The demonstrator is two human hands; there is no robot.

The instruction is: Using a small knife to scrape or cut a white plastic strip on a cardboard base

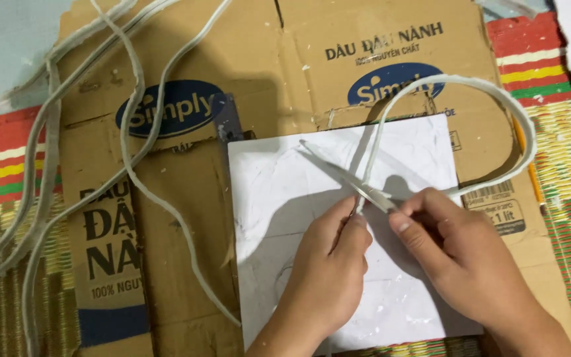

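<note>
Centrally, both hands worked over a white board (285, 198) that lay flat on flattened brown cardboard (180, 198), which in turn rested on a striped woven mat (1, 158). The left hand (328, 271) was closed, with thumb and fingertips pinched on a grey-white strip (497, 89) at the point where the strip met the tool. The right hand (460, 254) was closed around the handle end of a pair of scissors (345, 178); the handles themselves were hidden within the grip. The scissor blades pointed up and to the left, slightly parted, with the tips lying over the white board. From the pinch point, the strip rose across the upper right part of the board, curved in a wide loop over the cardboard to the right, and returned toward the right hand. Whether the blades touched the strip could not be determined. Further grey strips (127, 132) of the same kind lay loose on the left, running from the top edge of the view across the cardboard and mat to the lower left corner; one of them ended near the board's lower left edge. These loose strips were well apart from both hands.
</note>
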